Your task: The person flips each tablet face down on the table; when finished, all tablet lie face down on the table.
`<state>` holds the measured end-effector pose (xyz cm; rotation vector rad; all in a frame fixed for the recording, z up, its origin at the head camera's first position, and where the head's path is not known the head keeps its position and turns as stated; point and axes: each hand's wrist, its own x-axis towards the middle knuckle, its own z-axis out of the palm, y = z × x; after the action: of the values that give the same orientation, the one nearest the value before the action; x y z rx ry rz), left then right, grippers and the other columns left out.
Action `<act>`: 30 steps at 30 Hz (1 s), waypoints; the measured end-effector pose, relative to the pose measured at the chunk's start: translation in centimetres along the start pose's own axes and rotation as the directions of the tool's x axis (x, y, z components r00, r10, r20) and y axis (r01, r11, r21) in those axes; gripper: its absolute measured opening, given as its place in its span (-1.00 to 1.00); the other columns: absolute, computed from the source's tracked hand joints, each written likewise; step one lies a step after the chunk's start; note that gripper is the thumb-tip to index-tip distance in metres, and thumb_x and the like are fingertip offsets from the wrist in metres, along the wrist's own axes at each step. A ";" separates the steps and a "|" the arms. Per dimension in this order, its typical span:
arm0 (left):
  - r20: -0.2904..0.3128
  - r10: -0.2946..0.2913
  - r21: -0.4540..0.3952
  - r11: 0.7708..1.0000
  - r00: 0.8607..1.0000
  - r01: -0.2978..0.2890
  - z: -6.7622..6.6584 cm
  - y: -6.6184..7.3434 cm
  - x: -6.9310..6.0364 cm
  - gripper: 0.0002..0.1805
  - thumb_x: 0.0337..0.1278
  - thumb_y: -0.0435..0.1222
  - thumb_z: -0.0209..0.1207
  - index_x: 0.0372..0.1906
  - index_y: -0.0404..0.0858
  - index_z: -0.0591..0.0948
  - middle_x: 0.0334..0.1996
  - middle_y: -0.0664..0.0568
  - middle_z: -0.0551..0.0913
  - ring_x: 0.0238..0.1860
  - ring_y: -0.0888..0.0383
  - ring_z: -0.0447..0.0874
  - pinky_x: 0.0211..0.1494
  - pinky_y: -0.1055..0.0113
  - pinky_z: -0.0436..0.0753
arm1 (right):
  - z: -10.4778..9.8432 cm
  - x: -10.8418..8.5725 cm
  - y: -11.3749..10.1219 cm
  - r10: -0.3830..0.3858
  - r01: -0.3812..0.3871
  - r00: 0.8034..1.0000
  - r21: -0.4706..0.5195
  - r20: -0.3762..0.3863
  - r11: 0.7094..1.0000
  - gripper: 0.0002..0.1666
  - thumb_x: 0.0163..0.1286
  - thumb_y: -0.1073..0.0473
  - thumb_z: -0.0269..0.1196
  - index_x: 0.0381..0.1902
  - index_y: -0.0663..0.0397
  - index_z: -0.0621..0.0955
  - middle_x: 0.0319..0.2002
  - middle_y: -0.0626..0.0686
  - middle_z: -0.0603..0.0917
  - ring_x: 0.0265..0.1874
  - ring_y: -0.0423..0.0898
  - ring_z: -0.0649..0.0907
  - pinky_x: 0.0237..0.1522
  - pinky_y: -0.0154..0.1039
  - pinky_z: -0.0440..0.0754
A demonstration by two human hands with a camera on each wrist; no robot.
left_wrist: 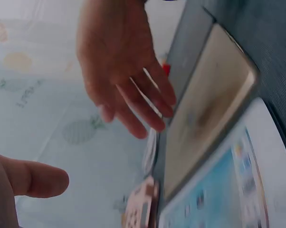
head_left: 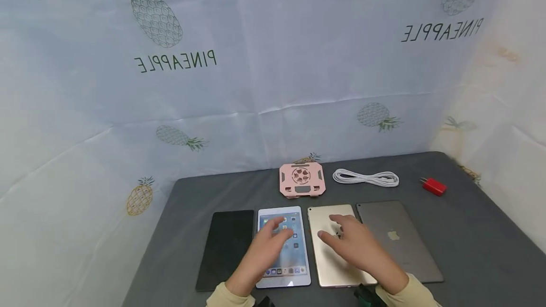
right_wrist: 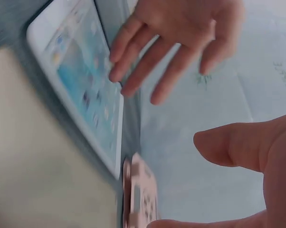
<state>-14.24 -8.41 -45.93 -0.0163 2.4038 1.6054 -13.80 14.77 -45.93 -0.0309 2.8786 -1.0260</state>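
My left hand (head_left: 266, 245) hovers over the white tablet (head_left: 283, 269), whose screen is lit with app icons. Its fingers are relaxed and hold nothing. Above the gold tablet (head_left: 330, 264), which lies back side up, is my right hand (head_left: 354, 243), also with loose fingers and nothing in them. In the left wrist view the right hand (left_wrist: 121, 66) hangs apart from the gold tablet (left_wrist: 209, 109). The right wrist view shows the left hand (right_wrist: 176, 42) raised beside the white tablet (right_wrist: 86, 80).
A black tablet (head_left: 226, 250) lies on the left and a grey tablet (head_left: 396, 240) on the right. Behind the row are a pink stand-like object (head_left: 302, 180), a coiled white cable (head_left: 366, 178) and a red plug charger (head_left: 433, 186). Dark cloth (head_left: 477, 250) covers the table.
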 end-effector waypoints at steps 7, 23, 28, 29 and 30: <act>-0.020 -0.045 0.071 0.996 0.999 0.047 -3.4 -1.8 -0.2 -0.17 0.47 0.00 0.20 0.59 -0.44 0.33 0.50 -0.45 0.45 0.39 -0.33 0.60 0.34 -0.38 0.62 | 2.8 1.3 -4.2 -0.025 0.021 0.998 0.085 0.051 0.996 -0.17 0.39 -0.15 0.46 0.39 0.33 0.60 0.29 0.35 0.69 0.23 0.25 0.72 0.26 0.28 0.68; 0.045 -0.077 0.097 0.993 0.996 0.072 -4.6 -1.9 -0.4 -0.14 0.43 0.01 0.23 0.57 -0.49 0.34 0.54 -0.47 0.39 0.45 -0.37 0.51 0.40 -0.45 0.53 | 6.3 1.0 -5.9 -0.074 0.070 0.994 0.046 0.083 0.996 -0.11 0.30 -0.14 0.52 0.30 0.48 0.62 0.25 0.45 0.68 0.25 0.40 0.69 0.18 0.38 0.70; 0.055 -0.084 0.096 0.992 0.995 0.079 -4.6 -2.0 -0.3 -0.13 0.44 0.02 0.23 0.57 -0.50 0.33 0.52 -0.50 0.40 0.41 -0.37 0.53 0.36 -0.48 0.54 | 6.1 1.2 -5.9 -0.074 0.070 0.993 0.056 0.091 0.996 -0.14 0.30 -0.14 0.52 0.30 0.43 0.63 0.26 0.41 0.69 0.29 0.38 0.67 0.24 0.40 0.67; 0.057 -0.086 0.089 0.993 0.995 0.081 -4.6 -2.0 -0.3 -0.13 0.44 0.02 0.23 0.57 -0.51 0.32 0.51 -0.50 0.40 0.39 -0.35 0.54 0.36 -0.48 0.55 | 6.1 1.2 -5.9 -0.076 0.071 0.993 0.059 0.095 0.996 -0.14 0.31 -0.14 0.52 0.30 0.43 0.63 0.26 0.40 0.70 0.30 0.39 0.67 0.25 0.41 0.66; 0.059 -0.085 0.079 0.994 0.995 0.080 -4.6 -2.1 -0.2 -0.13 0.45 0.01 0.23 0.57 -0.52 0.31 0.50 -0.51 0.41 0.37 -0.34 0.55 0.35 -0.46 0.56 | 6.1 1.2 -5.9 -0.077 0.071 0.992 0.064 0.098 0.995 -0.15 0.31 -0.14 0.51 0.31 0.42 0.63 0.26 0.40 0.70 0.31 0.38 0.66 0.27 0.41 0.65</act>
<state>-14.64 -13.45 -46.08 -0.0510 2.3828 1.4559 -14.56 6.30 -46.94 -0.1806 2.7740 -1.0899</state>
